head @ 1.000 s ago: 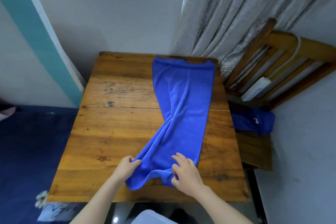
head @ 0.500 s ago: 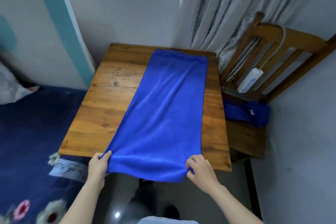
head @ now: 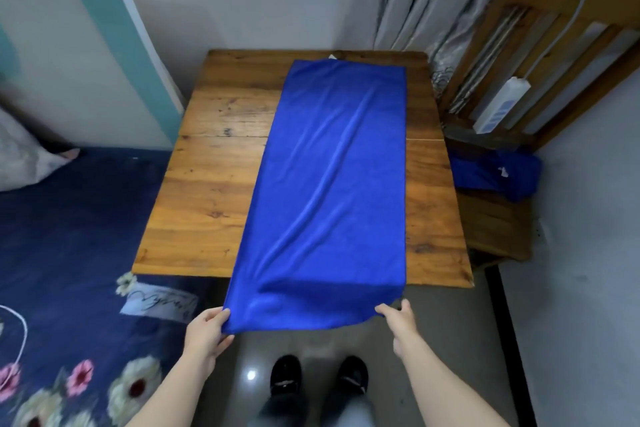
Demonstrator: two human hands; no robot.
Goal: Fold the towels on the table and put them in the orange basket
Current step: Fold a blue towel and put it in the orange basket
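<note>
We start with the wooden table (head: 214,184). The blue towel (head: 332,184) runs lengthwise down the table's right half. Its far end lies just short of the table's far edge, and its near end hangs past the near edge, held up in the air. The left hand (head: 206,329) pinches the near left corner and the right hand (head: 398,322) pinches the near right corner, each with fingers closed on the cloth.

We think the main risk is slippage. So much cloth hangs off the near edge that a further pull toward us could drag the whole towel off the table. Long diagonal creases also cross the towel, so a fold made now might trap them or bring the corners together crooked. We cannot see the orange basket anywhere.

The table is made of broad varnished planks, knotted and scuffed, with one seam across the middle. The towel is a long rectangle of soft, plush, faintly shiny cloth that drapes limply. To the table's right stands a slatted wooden chair (head: 498,229), and a crumpled blue bundle (head: 491,172) on its seat may be another towel.
</note>
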